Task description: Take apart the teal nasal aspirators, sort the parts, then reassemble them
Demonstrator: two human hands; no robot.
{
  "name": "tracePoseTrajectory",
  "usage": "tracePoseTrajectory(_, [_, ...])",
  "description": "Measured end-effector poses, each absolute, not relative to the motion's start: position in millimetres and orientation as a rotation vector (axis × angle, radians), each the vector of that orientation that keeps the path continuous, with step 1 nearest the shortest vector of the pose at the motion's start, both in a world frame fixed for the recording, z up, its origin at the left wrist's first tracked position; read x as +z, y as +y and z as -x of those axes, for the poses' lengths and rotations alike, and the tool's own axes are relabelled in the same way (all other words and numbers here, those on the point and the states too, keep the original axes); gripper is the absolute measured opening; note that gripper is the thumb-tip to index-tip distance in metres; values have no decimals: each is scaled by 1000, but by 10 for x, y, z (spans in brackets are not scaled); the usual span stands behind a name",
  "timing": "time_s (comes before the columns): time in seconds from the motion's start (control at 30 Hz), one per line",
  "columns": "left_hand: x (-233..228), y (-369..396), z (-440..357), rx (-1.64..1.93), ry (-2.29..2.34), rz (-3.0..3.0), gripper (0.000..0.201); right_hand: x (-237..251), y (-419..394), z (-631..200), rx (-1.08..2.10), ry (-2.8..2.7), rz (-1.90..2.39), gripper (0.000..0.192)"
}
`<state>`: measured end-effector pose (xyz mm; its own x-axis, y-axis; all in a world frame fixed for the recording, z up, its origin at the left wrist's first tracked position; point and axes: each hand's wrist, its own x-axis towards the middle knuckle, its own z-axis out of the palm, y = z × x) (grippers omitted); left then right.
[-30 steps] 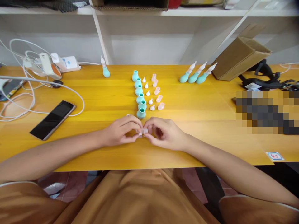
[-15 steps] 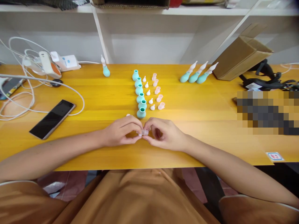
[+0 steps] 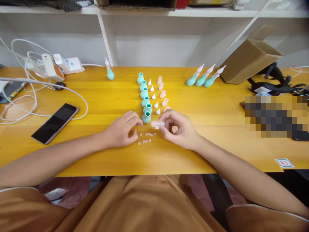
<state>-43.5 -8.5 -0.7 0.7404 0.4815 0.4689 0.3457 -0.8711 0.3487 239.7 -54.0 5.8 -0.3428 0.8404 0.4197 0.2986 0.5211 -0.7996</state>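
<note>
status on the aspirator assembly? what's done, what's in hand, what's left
Done: three assembled aspirators lie at the far right of the table, one more stands far left. In hand: the right hand pinches a clear cap; the left hand rests by small clear discs on the wood. Left: six teal bulbs, white tips and pink caps lie in rows, unjoined.

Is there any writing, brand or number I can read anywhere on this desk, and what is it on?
No text is readable.
Small sticker near the table's right front edge: red and blue mark, too blurred to read.
White box by the cables at back left: blue logo, too small to read.
Tag on the black straps at right: print too small to read.
Phone: screen dark, nothing shown.
</note>
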Motion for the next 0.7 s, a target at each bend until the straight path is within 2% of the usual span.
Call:
tracePoseTrajectory(0.2, [-34,3,452,761,1084,-2660,40,69,-527,-2406,802,-1809,984,24])
tracePoseTrajectory(0.27, [-59,50,461,674,1126,-2661,36,72,-521,-2408,798,-1799,987,23])
tracePoseTrajectory(0.43, [-115,126,470,684,944,-2628,7,54,-504,-2407,808,-1814,979,24])
tracePoseTrajectory(0.7, [-24,-13,377,1066,564,-2117,5,39,-532,-2381,847,-1841,959,23])
